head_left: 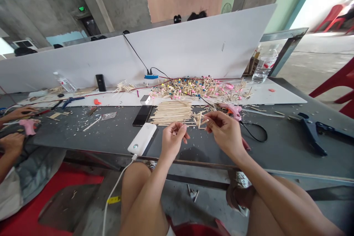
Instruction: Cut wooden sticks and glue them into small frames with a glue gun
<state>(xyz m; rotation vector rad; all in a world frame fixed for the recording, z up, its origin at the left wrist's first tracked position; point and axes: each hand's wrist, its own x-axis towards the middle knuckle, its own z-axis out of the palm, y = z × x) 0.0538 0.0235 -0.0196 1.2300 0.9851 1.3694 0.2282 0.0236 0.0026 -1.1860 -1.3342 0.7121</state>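
A small assembly of wooden sticks [199, 120] is held up just right of a stack of loose sticks [170, 113] on the bench [279, 147], with the fingers [208, 117] of the right hand [225, 132] slightly parted at its edge; whether it is gripped cannot be told. The left hand [172, 142] is raised in front of the stack, its fingers [178, 128] drawn together, anything held being too small to tell. A pink glue gun [233, 112] is laid right of the stack, a white power bank [142, 139] left of it.
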